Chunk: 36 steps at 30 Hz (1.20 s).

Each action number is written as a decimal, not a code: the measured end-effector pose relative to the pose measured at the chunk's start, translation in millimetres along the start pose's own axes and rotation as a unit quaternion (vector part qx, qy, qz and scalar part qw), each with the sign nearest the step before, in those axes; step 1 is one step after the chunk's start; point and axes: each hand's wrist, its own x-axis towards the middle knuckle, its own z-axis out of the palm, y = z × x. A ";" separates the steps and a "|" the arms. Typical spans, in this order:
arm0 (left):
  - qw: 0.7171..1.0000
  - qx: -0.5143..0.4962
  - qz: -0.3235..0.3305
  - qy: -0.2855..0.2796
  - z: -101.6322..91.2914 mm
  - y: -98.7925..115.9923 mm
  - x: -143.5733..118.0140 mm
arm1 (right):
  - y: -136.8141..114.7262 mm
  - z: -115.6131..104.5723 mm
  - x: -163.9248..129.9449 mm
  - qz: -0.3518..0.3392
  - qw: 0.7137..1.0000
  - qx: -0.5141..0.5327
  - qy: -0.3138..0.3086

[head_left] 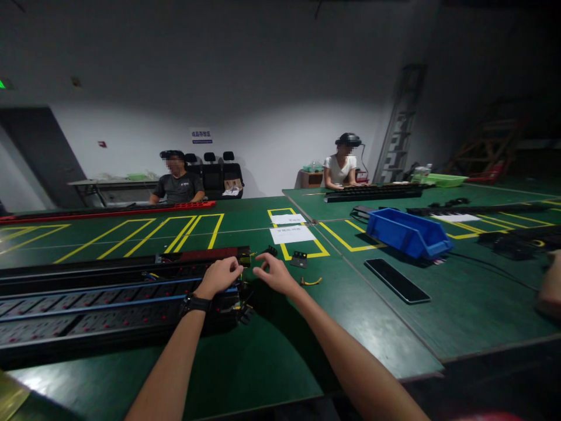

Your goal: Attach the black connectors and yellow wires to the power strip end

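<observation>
The rack point(127, 305) lies on the green table point(245, 374), its end under the left hand point(220, 276) (whether those curled fingers pinch anything, I cannot tell). Just off that end is the right hand point(277, 275), thumb and forefinger spread. Beside it lie a yellow piece point(312, 282) and a black bracket point(298, 261); paper point(293, 235) lies beyond.

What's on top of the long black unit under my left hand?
Dark panels with red dots, blue strips and coloured wires show on the long black unit. Your left hand covers part of its right end; what's directly beneath can't be seen.
</observation>
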 end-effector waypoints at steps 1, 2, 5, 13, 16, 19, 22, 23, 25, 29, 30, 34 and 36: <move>1.000 -0.002 0.003 0.000 0.1 0.0 0.0 | 3.3 -9.3 1.8 0.024 0.998 -0.040 0.045; 1.000 -0.003 0.006 0.001 0.1 0.2 -0.1 | 7.5 -18.8 3.1 0.052 0.992 -0.090 0.078; 1.000 -0.003 0.006 0.001 -0.2 1.1 -1.0 | 21.5 -44.4 3.1 0.116 0.953 -0.261 0.105; 1.000 -0.002 0.000 -0.003 -0.5 1.1 -1.5 | 27.6 -59.6 -5.8 0.193 0.897 -0.392 0.062; 1.000 -0.004 -0.002 -0.002 -0.4 1.2 -1.4 | 25.7 -57.7 -6.6 0.203 0.897 -0.390 0.042; 1.000 -0.008 -0.001 -0.002 -1.3 2.2 -2.0 | 27.6 -57.9 -6.4 0.206 0.899 -0.385 0.038; 1.000 -0.010 -0.001 -0.004 -2.7 3.4 -2.7 | 32.2 -59.4 -6.0 0.200 0.900 -0.385 0.039; 1.000 -0.010 -0.002 -0.005 -3.0 3.7 -2.9 | 34.0 -59.9 -5.9 0.194 0.901 -0.386 0.039; 1.000 -0.008 -0.003 -0.006 -3.3 4.1 -3.0 | 38.0 -60.9 -5.7 0.182 0.903 -0.388 0.039; 1.000 -0.004 -0.005 -0.005 -2.3 3.5 -2.7 | 45.4 -62.6 -5.1 0.180 0.903 -0.388 0.048; 1.000 -0.003 -0.004 -0.004 -2.1 3.3 -2.7 | 46.7 -63.1 -4.8 0.183 0.902 -0.388 0.050; 1.000 -0.006 -0.003 0.000 -2.2 3.0 -3.3 | 49.9 -65.2 -3.4 0.196 0.904 -0.376 0.060; 1.000 -0.008 -0.003 0.000 -2.7 3.4 -3.7 | 51.1 -66.5 -2.9 0.207 0.906 -0.363 0.067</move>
